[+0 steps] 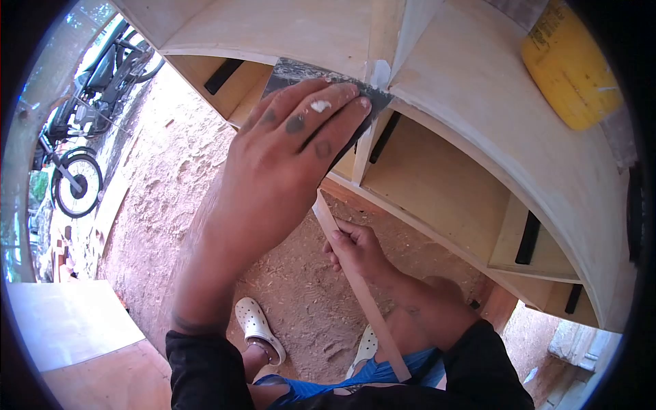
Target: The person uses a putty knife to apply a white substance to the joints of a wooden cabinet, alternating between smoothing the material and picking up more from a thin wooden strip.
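Note:
My left hand (280,157) is closed on a flat black spreader (372,101) with whitish smears along its edge. The spreader rests against the front edge of a pale wooden cabinet (471,75), beside a white patch of filler (378,72) at an upright divider. White residue marks one of my fingers; the thumb is hidden. Lower down, my right hand (357,249) grips a long thin wooden strip (372,311). That strip slants from below my left wrist down to my lap.
Open compartments with black drawer runners (527,238) line the cabinet front. A yellow container (570,65) stands on the cabinet at upper right. Pale boards (82,324) lie at lower left, and a motorcycle (78,181) is parked beyond the sandy ground (164,171).

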Tool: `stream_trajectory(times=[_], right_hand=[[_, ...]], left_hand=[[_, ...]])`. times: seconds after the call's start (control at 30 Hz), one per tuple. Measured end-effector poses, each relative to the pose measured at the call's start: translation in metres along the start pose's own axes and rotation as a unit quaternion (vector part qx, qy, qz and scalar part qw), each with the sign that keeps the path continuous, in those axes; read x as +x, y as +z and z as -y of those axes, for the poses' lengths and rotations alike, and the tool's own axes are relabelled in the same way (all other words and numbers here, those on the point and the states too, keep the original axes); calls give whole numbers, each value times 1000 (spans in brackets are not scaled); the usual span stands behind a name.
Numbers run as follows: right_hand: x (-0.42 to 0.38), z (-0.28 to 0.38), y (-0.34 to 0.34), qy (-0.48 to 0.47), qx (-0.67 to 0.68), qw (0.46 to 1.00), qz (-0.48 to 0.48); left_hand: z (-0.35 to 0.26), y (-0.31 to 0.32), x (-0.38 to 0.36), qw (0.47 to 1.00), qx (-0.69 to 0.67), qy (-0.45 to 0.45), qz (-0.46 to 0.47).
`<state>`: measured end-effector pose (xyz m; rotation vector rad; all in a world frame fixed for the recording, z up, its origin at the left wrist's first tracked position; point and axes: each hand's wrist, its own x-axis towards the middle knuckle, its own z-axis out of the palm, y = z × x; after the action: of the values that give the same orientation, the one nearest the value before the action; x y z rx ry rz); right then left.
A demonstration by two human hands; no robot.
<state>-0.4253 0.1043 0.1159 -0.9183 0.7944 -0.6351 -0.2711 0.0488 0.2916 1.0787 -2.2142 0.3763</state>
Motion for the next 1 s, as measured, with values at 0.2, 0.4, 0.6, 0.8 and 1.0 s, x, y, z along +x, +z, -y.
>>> stream_trajectory(times=[0.2,0.4,0.6,0.8,1.0], right_hand=[[0,-3,-6,-15,3,1000,3],[-4,1,-6,-10,-8,1000,1],[-5,-4,-10,-4,-27,1000,-3],[-6,-7,-6,1,-32,999,-44],[-4,0,-2,-22,-34,996,-76]], left_hand=[[-1,23,-13,1000,12,1,-28],[3,43,-30,1000,2,17,-6],[2,44,-33,1000,2,25,-6],[0,58,-56,995,-84,-27,39],[-12,43,-108,834,-401,-352,-139]])
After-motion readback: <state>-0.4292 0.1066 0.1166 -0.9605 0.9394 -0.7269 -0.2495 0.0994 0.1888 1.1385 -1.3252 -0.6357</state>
